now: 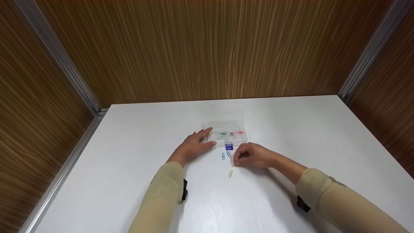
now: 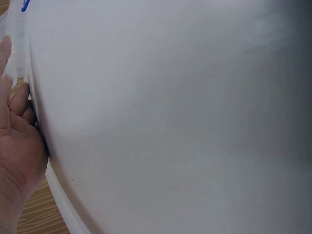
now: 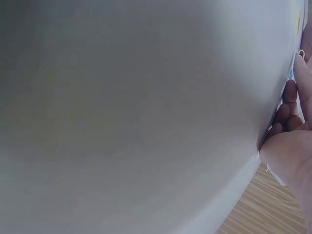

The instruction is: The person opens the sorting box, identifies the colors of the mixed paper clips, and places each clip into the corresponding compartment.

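A clear plastic compartment box (image 1: 220, 142) lies on the table with its lid (image 1: 228, 116) raised at the back. My left hand (image 1: 195, 145) rests at its left end, fingers extended along the side and thumb at the front edge. Between thumb and fingertips, my right hand (image 1: 255, 156) pinches a yellow paper clip (image 1: 234, 164) just over the tabletop, in front of the box. The clip's loop (image 3: 302, 53) shows by the thumb tip in the right wrist view. Another yellow paper clip (image 1: 230, 173) lies nearer, and two blue paper clips (image 1: 223, 156) lie left of this hand.
Inside the box are green clips (image 1: 223, 133), dark red ones (image 1: 231, 133) and pink ones (image 1: 240, 132) in separate compartments. A blue-purple tab (image 1: 229, 147) sits at its front edge. Wood-patterned panels (image 1: 207, 48) close off the white table (image 1: 136, 145) behind and at the sides.
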A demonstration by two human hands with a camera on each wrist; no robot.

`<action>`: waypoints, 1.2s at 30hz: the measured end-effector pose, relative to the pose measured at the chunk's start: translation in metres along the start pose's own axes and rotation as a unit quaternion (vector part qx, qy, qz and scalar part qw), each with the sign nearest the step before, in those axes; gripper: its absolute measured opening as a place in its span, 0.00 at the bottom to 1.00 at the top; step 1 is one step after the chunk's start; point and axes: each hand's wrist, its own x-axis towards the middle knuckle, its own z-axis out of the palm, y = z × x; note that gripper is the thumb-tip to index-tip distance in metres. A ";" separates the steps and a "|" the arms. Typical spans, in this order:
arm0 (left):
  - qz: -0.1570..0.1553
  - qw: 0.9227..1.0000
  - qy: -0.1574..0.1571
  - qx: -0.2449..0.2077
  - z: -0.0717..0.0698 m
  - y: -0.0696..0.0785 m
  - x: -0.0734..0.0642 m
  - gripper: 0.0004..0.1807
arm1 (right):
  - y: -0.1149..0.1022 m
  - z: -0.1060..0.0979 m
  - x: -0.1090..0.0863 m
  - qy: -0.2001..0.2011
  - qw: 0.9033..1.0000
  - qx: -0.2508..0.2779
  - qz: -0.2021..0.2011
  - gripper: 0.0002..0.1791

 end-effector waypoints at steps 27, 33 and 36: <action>0.005 1.000 -0.003 0.019 -0.001 -0.001 0.001 0.38 | -0.011 -0.012 -0.003 0.025 0.997 0.043 0.054 0.02; 0.010 1.000 -0.001 0.019 -0.002 0.000 0.001 0.39 | -0.012 -0.026 -0.001 0.076 0.995 0.040 0.040 0.01; 0.009 1.000 -0.001 0.010 -0.001 -0.001 0.001 0.39 | -0.010 -0.033 0.000 0.106 0.993 0.050 0.029 0.02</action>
